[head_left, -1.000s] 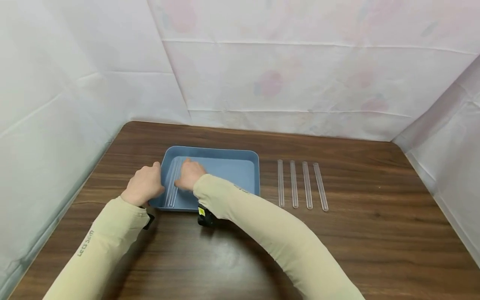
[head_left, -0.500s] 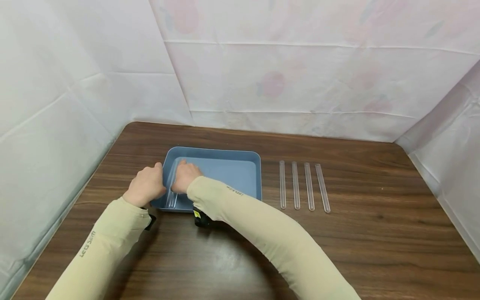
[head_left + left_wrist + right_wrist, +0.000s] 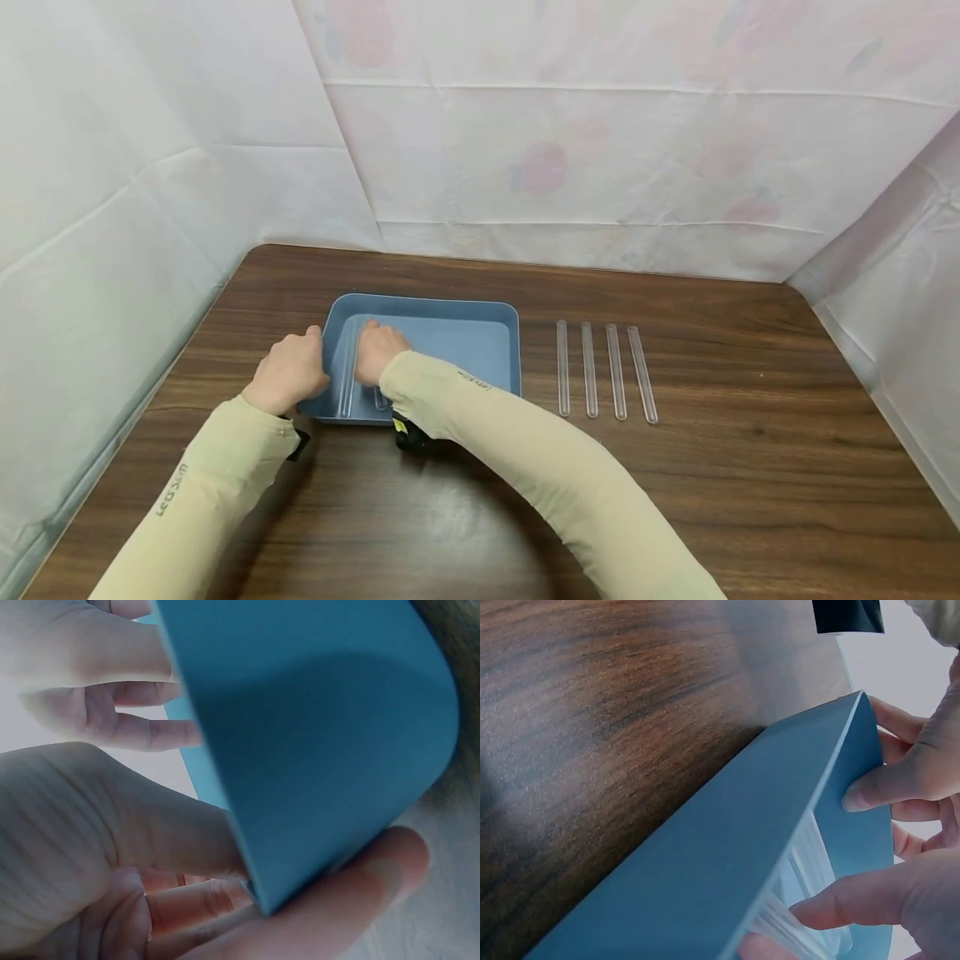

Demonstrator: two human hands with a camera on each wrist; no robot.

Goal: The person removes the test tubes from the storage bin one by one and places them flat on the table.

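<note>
Right wrist view: right hand [image 3: 892, 900] pinches a slender, clear, glossy tube [image 3: 780, 930].

Blue tray [image 3: 465, 342] holding clear tubes [image 3: 347, 383]; 4 similar tubes [image 3: 588, 371] right of tray.

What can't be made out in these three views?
Head: most of the clear test tube beneath the right hand, hidden by that hand.
Right wrist: one end of the blue tray, cut off by the bottom edge.
Left wrist: whatever lies in the tray, hidden by its wall.
</note>
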